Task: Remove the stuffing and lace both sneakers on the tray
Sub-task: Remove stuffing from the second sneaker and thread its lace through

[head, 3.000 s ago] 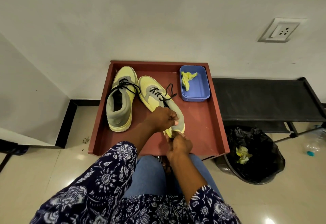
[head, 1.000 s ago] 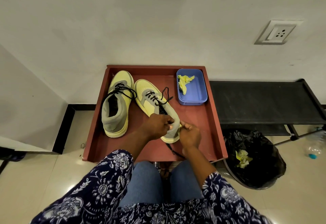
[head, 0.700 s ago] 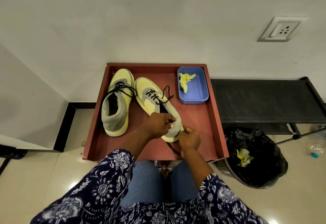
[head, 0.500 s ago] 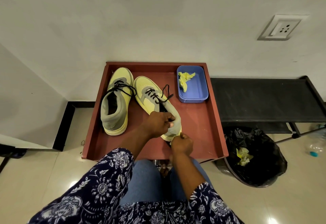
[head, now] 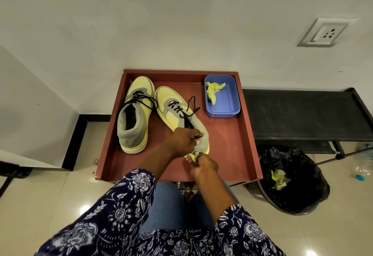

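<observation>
So I've got the red tray (head: pixel 245 134) in front of my knees, pushed up against the wall, with both sneakers on it side by side, toes pointing away from me. The left sneaker (head: pixel 134 118) sits flat with its black lace threaded and the ends looped loose over the tongue. The right sneaker (head: pixel 179 112) is angled a bit, heel toward me, lace (head: pixel 191 104) run through the lower eyelets with the ends trailing off to the side.

My left hand (head: pixel 182 139) is curled around the heel collar of that right sneaker, fingers hooked over the edge. My right hand (head: pixel 203 166) is just below the heel, fingers closed tight on a wad of yellow stuffing paper (head: pixel 192 156) that's right at the back of the shoe. The two hands are nearly touching.

In the far right corner of the tray there's a blue tub (head: pixel 229 102) with a crumpled yellow scrap (head: pixel 213 91) in it. On the floor to my right is a bin with a black bag (head: pixel 298 183) holding more yellow paper, under a black bench (head: pixel 302 112).
</observation>
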A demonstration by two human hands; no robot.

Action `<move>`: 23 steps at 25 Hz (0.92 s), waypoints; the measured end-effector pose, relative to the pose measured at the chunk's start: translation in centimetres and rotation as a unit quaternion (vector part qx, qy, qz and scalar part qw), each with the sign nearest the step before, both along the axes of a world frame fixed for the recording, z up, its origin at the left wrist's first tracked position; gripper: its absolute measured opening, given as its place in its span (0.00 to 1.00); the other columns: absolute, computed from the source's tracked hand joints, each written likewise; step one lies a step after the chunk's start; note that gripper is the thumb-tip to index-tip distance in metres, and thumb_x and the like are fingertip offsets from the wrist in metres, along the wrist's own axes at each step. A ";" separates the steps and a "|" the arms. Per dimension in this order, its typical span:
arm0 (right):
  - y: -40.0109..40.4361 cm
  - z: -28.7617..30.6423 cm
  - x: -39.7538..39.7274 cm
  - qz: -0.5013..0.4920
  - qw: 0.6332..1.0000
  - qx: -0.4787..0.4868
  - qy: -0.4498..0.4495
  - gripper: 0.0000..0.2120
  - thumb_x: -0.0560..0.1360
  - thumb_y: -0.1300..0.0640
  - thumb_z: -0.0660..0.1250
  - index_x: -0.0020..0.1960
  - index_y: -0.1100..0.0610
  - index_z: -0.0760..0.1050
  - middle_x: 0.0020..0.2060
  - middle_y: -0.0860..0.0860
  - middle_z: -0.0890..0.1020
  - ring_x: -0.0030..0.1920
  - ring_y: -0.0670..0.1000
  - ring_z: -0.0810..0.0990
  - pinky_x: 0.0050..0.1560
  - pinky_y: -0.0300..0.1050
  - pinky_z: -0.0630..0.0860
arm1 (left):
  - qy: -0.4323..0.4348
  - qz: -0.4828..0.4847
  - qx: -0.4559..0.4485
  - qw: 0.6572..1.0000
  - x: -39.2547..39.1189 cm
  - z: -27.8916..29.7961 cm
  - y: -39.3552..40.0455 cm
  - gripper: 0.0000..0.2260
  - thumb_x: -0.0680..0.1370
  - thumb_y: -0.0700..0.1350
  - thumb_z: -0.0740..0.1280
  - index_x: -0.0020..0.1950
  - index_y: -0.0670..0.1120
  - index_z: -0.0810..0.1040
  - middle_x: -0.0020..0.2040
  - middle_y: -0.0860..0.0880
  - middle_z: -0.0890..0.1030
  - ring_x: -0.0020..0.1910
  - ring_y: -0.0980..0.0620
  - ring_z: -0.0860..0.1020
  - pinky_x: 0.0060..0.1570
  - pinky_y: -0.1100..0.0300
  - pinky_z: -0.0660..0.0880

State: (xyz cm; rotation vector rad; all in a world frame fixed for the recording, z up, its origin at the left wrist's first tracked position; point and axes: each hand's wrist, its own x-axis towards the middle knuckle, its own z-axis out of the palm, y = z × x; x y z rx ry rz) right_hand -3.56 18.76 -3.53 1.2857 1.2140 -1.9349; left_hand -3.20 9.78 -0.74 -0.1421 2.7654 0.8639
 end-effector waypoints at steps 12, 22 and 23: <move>1.3 -1.1 0.5 0.160 0.965 0.177 0.110 0.09 0.70 0.69 0.65 0.49 0.62 0.77 0.43 0.57 0.80 0.40 0.55 0.78 0.45 0.49 0.78 | 0.005 -0.010 -0.020 1.000 1.5 0.1 0.1 0.27 0.71 0.57 0.54 0.59 0.38 0.75 0.52 0.40 0.80 0.52 0.42 0.77 0.47 0.56 0.67; 1.8 -1.9 1.0 0.248 0.931 0.208 0.171 0.12 0.70 0.68 0.62 0.48 0.57 0.79 0.47 0.56 0.83 0.43 0.53 0.79 0.45 0.47 0.79 | 0.025 0.061 0.034 0.997 3.5 0.7 -0.1 0.17 0.75 0.50 0.62 0.56 0.38 0.77 0.52 0.40 0.81 0.52 0.43 0.78 0.45 0.61 0.66; 1.8 -2.1 1.1 0.256 0.930 0.201 0.172 0.12 0.70 0.67 0.63 0.50 0.57 0.79 0.47 0.55 0.83 0.44 0.53 0.80 0.47 0.48 0.80 | 0.028 0.061 0.035 0.997 3.5 0.8 -0.1 0.16 0.75 0.49 0.62 0.56 0.38 0.78 0.51 0.40 0.81 0.51 0.43 0.78 0.45 0.61 0.67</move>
